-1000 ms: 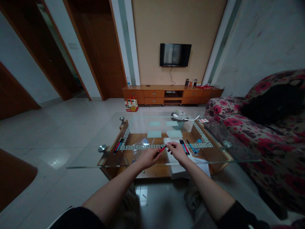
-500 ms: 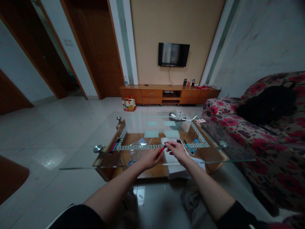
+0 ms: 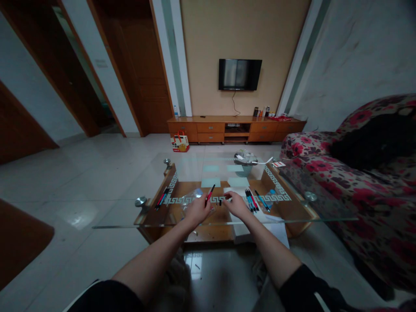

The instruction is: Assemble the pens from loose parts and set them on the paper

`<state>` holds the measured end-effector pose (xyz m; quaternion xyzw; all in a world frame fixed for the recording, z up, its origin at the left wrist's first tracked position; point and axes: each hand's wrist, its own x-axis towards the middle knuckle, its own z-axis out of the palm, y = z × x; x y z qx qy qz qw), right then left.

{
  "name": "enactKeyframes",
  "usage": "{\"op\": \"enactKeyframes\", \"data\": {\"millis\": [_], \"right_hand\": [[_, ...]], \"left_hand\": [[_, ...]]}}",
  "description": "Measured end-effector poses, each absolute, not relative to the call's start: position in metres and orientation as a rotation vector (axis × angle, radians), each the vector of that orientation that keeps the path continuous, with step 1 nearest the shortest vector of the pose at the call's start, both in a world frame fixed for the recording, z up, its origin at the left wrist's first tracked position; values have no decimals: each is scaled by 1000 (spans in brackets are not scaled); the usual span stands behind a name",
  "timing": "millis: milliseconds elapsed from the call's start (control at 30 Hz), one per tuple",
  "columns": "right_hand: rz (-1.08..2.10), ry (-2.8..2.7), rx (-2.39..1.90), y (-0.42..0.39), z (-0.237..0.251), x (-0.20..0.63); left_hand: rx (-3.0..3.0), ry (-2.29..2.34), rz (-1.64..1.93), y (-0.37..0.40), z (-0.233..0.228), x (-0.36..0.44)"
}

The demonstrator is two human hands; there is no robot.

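Nearest to you, your two forearms reach forward over the near edge of the glass table (image 3: 156,223). Your left hand (image 3: 199,211) is closed around a red pen (image 3: 209,194), which sticks up and away from your fingers, tilted toward the right, its tip free in the air. Your right hand (image 3: 234,204) sits just beside it, a small gap between the two, its fingers pinched on a small dark cap (image 3: 220,202) that points toward the pen; the piece is too small to make out further. Both hands hover above the glass, over a white pad of paper (image 3: 242,227) that lies under your right wrist.

Just right of your right hand, a bundle of pens (image 3: 251,200) lies on the glass, red and blue among dark ones, with one blue pen (image 3: 261,200) a little further right. Left of your left hand is a clear plastic bag (image 3: 191,201), and near the table's left edge rests a second small group of pens (image 3: 161,198).

Further along the table stands a bowl (image 3: 244,160) filled with bits and pieces. To your right runs a flowered sofa (image 3: 341,182). Against the far wall stands a low wooden cabinet (image 3: 235,128) with a paper bag (image 3: 180,141) on the floor before it, and a television (image 3: 239,74) hangs above.
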<state>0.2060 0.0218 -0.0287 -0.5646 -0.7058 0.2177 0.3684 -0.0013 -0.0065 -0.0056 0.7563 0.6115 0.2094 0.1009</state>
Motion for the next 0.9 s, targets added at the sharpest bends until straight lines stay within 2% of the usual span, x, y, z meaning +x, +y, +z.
{"op": "enactKeyframes", "data": {"millis": [200, 400, 633, 900], "right_hand": [[541, -1859, -1479, 27, -33, 185], [515, -1588, -1455, 36, -21, 199], [674, -1174, -1289, 37, -13, 223], [786, -1155, -1220, 30, -11, 225]], "left_hand": [[2255, 1761, 621, -9, -1, -1], [2279, 1631, 622, -14, 1, -2], [2378, 1467, 601, -17, 2, -1], [2428, 1460, 584, -18, 1, 5]]}}
